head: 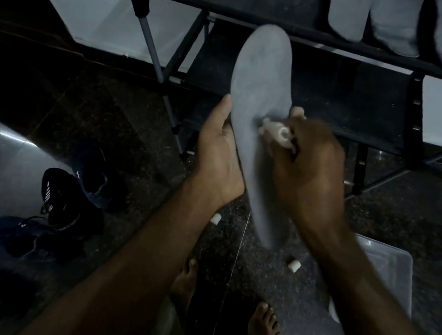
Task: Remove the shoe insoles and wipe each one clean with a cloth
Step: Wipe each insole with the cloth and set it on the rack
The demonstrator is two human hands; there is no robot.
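Grey foam insole (258, 91), one, held upright at centre frame, toe end toward the top, heel end low between the forearms. Left hand (218, 149) supports it from the left, palm against the back, thumb along the edge, grasping it. Right hand (306, 167) is curled around a small white cloth (277, 131), bunched and pressed to the insole's face at mid-length; motion blur softens this hand.

Black shoe rack (353, 31), upper half of frame, with three further grey insoles (396, 21) laid on its top shelf at upper right. Dark sneakers (62, 199), four, on the floor at lower left. Two small white rolls (294, 265), on the dark floor below the insole. Clear plastic box (389, 271), lower right, partly behind the right forearm. Bare feet, bottom centre.
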